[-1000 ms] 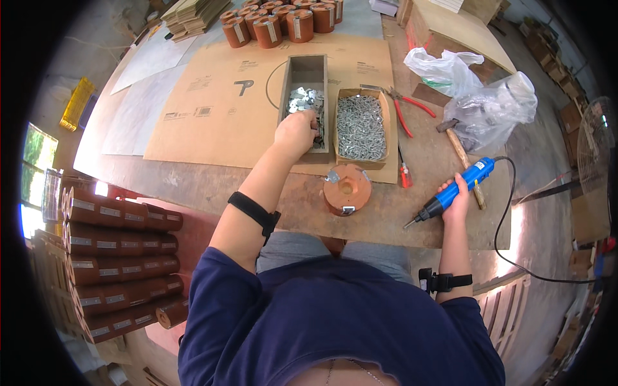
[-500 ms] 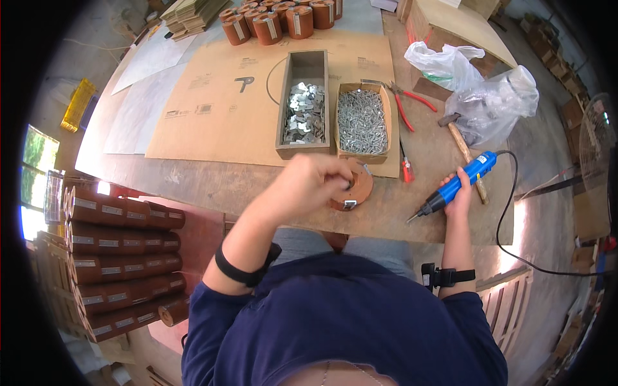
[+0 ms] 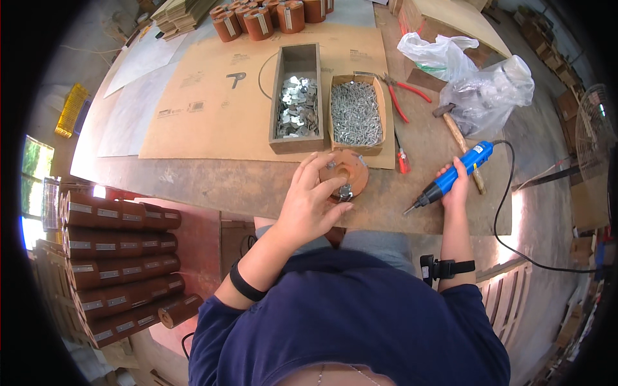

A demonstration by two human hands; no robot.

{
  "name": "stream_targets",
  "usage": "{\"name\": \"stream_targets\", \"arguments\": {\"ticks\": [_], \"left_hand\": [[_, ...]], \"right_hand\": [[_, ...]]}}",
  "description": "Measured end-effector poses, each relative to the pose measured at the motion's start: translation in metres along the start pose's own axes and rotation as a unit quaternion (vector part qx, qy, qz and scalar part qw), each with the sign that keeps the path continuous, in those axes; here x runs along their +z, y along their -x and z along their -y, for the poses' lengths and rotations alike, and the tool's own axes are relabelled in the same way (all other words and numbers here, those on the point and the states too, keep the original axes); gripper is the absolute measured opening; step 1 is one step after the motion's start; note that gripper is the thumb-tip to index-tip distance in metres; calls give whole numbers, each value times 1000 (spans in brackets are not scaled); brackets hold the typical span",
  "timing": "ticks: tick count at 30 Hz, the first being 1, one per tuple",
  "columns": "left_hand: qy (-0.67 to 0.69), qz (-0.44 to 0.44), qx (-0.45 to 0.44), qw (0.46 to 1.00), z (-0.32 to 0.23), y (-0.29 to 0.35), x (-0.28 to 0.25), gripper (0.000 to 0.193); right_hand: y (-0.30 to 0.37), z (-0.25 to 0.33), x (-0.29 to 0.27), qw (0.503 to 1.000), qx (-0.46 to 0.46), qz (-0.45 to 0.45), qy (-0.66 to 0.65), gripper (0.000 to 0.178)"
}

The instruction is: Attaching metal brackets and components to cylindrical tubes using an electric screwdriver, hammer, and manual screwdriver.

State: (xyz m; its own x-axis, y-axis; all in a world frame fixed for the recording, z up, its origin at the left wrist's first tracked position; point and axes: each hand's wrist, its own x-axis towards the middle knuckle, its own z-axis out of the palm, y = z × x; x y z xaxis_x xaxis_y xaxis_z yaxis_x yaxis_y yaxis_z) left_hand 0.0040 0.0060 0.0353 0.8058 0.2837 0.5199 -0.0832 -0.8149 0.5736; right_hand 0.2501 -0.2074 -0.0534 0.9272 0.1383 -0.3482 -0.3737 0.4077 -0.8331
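A short reddish-brown cylinder (image 3: 358, 172) with a central hole stands near the table's front edge. My left hand (image 3: 315, 201) grips it from the left, with fingers on its top and the thumb low by its near side. Between thumb and forefinger, a small metal clip (image 3: 346, 192) shows at the cylinder's near edge. Another small metal bit shows by the fingertips at the far left of the rim. My right hand (image 3: 456, 186) is wrapped round a blue corded electric screwdriver (image 3: 465, 168), its bit pointing down-left, apart from the cylinder.
Beyond the cylinder sit a wooden box (image 3: 277, 122) of metal clips and a carton (image 3: 356, 116) of screws. Red-handled pliers (image 3: 409, 96), a screwdriver (image 3: 403, 161), a hammer (image 3: 459, 136) and plastic bags (image 3: 489, 93) lie right. More cylinders (image 3: 257, 24) stand behind; others (image 3: 122, 244) are stacked at left.
My left hand has gone from a pinch above the cylinder's hole to a spread grip around its left side. The right hand keeps holding the electric screwdriver. The view has shifted slightly.
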Motion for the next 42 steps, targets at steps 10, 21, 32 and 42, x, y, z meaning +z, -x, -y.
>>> {"name": "stream_targets", "arguments": {"ticks": [10,21,32,42], "left_hand": [[56,-39,-15,998,8,12,16,32],[46,-61,-2,997,10,15,21,33],[57,-33,-43,997,2,3,4,44],[-76,187,-43,979,51,-115,22,36]], "right_hand": [[2,1,1,1000,0,-4,3,24],[2,1,3,1000,2,-7,5,24],[0,1,2,1000,7,-16,8,24],[-2,0,-1,1000,-1,-16,10,26]]}}
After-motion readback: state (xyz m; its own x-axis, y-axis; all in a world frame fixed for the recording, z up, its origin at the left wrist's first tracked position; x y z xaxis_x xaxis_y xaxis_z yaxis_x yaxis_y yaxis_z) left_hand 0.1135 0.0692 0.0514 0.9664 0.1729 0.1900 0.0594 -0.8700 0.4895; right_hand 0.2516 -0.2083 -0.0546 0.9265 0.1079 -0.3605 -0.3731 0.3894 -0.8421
